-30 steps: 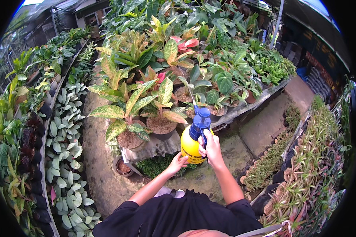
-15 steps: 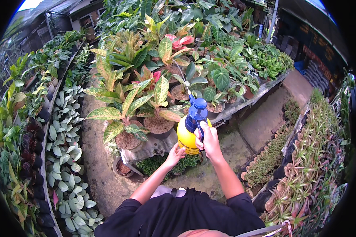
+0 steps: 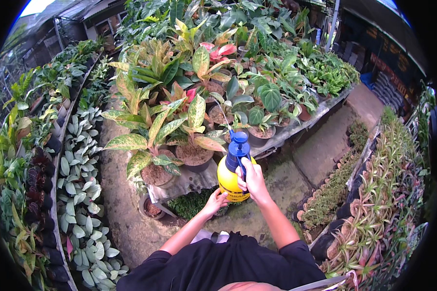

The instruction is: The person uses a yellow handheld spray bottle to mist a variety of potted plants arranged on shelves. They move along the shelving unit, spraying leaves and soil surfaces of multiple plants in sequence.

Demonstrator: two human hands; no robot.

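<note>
1. Spray bottle (image 3: 230, 180), yellow body, blue top: being held in front of the person, just off the table's near corner, its blue nozzle (image 3: 231, 133) pointing away toward the potted plants.
2. Right hand (image 3: 252, 180): wrapping the blue handle, fingers closing round it, thumb lying along its upper part; the trigger's position cannot be told.
3. Left hand (image 3: 214, 202): touching the bottle's lower left side, fingers loosely bending and partly hidden; whether they are gripping cannot be told.
4. Potted plant (image 3: 156, 174), speckled yellow-green leaves: standing at the table's near left corner.
5. Second potted plant (image 3: 194, 154), similar leaves: standing just beside it, to the right.
6. Table (image 3: 184, 186), grey and worn: bearing many crowded pots, among them red leaves (image 3: 223, 51) farther back.
7. Low pot (image 3: 151, 207), holding brown soil: sitting on the floor (image 3: 131, 228) by the table's corner.
8. Pale-leaved plants (image 3: 77, 169): running in a long row at left.
9. Spiky plants (image 3: 374, 203): filling a row at right.
</note>
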